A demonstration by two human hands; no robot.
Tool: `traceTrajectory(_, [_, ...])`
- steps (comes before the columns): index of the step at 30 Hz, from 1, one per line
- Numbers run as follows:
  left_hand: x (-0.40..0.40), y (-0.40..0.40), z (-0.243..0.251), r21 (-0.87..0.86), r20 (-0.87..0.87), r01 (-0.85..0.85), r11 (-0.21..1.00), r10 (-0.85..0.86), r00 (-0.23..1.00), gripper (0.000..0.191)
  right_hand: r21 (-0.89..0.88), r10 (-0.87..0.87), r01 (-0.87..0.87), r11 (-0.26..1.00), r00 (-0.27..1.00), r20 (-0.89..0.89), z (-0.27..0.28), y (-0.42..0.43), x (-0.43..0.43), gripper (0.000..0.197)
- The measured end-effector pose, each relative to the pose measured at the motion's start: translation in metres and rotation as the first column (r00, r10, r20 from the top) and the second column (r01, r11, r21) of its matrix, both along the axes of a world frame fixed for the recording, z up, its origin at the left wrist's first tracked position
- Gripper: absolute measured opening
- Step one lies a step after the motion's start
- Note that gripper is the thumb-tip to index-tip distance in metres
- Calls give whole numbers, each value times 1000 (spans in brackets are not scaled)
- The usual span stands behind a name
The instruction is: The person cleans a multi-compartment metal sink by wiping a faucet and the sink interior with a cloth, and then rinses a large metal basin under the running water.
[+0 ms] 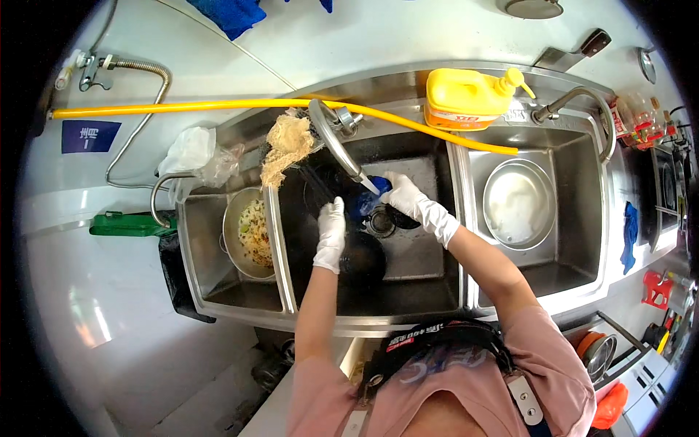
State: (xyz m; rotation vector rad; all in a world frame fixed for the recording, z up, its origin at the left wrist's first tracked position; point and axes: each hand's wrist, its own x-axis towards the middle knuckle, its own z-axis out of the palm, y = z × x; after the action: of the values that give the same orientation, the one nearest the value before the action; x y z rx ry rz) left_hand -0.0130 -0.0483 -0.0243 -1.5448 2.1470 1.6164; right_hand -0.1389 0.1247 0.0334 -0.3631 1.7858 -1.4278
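In the middle basin of a stainless steel sink (426,262), my left hand (331,229), in a white glove, is closed around a dark handle (317,183). What the handle belongs to is hard to make out. My right hand (404,195), gloved too, grips a blue cloth (367,199) beneath the curved metal faucet (339,147), from which water runs. Below the right hand a black rounded piece shows, partly covered. A dark round pan (360,259) lies low in the basin near the drain (380,221).
A yellow hose (218,104) crosses behind the faucet, near a tan mesh bundle (286,139). A yellow pump jug (461,98) stands on the back ledge. The left basin holds a pot with food scraps (254,232); the right holds a metal bowl of cloudy liquid (519,205).
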Motion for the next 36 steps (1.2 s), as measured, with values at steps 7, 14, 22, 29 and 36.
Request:
traceTrajectory(7, [-65,54,33,923,185,-301,241,408,894,69,-198,80,-118,973,979,-187,-27,12,21,52])
traceTrajectory(14, [-32,38,-27,949,144,-195,249,208,967,36,-202,82,-40,979,976,202,-26,30,-17,53])
traceTrajectory(22, [-34,66,21,1000,19,-13,-20,321,947,41,-241,156,96,966,528,835,-71,2,-9,40])
traceTrajectory(29, [-29,68,23,965,-200,234,-122,239,950,31,-617,416,129,776,632,654,-36,-10,-20,38])
traceTrajectory(36, [-33,81,23,793,-204,239,560,-125,971,15,-315,108,94,944,816,569,-37,-23,-11,30])
